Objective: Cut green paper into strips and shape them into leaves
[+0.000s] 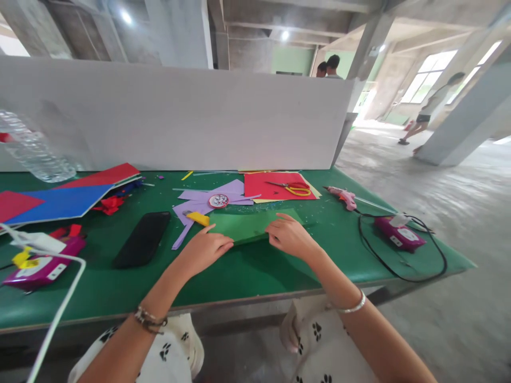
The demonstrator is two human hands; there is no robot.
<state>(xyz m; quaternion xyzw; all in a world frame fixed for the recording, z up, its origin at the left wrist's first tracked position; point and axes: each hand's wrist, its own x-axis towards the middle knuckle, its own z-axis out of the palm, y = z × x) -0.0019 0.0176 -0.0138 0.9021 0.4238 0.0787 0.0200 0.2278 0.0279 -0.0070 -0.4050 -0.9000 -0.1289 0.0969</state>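
A sheet of green paper (pixel 243 224) lies on the green tabletop in front of me, its near edge lifted or folded up a little. My left hand (pixel 207 248) pinches the near left corner, with the index finger stretched along the sheet. At the near right part of the same paper, my right hand (pixel 293 237) grips the edge with bent fingers. Just beyond my left hand sits a yellow utility knife (pixel 197 218), by purple paper pieces (pixel 231 189) with a round patterned disc (pixel 218 200) on them. The fingertips under the paper are hidden.
Yellow-handled scissors (pixel 297 189) rest on red paper (pixel 257 186). To the right are a pink glue gun (pixel 343 197) and a purple power strip (pixel 399 233) with a looped cable. A black phone (pixel 142 239), another power strip (pixel 43 268) and a plastic bottle (pixel 43 154) stand left. A white panel (pixel 179 117) borders the back.
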